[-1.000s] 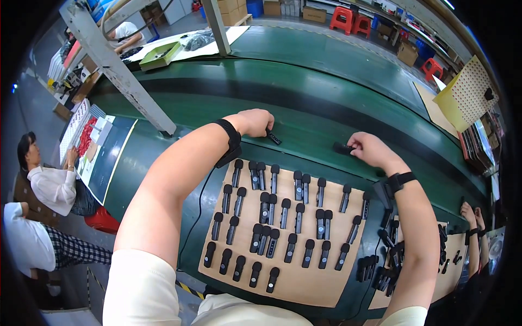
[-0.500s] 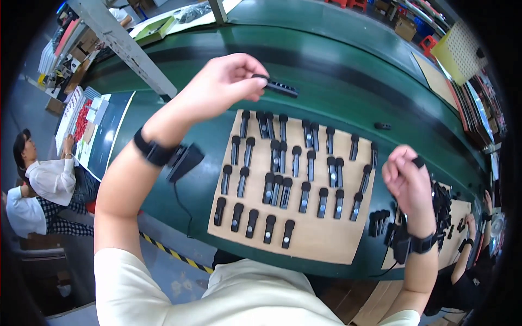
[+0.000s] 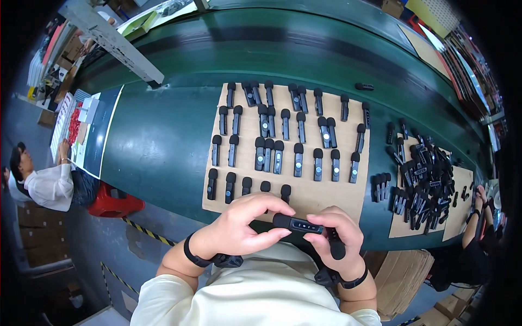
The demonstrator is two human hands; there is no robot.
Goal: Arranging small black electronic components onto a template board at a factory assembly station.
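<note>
In front of my chest, both hands hold a small black clip-on microphone (image 3: 304,225) with a foam tip, lying nearly level. My left hand (image 3: 242,224) has thumb and forefinger around its foam end. The thumb and forefinger of my right hand (image 3: 343,231) pinch the other end. A second black microphone (image 3: 336,247) is tucked in the right hand's fingers, foam end showing and the rest mostly hidden. Just beyond my hands, rows of similar microphones lie on a flat cardboard sheet (image 3: 342,198); my left hand partly covers the nearest row.
A heap of microphones (image 3: 427,179) lies on cardboard at the right. One loose microphone (image 3: 364,86) is on the green bench (image 3: 163,125) beyond the sheet. A grey post (image 3: 117,41) stands at the far left. Other people sit at left and right; stacked cardboard (image 3: 402,280) is right of me.
Both hands have come in toward my body; the left brought its microphone from beyond the sheet, and the right now grips it too. The view has shifted, showing more of the heap.
</note>
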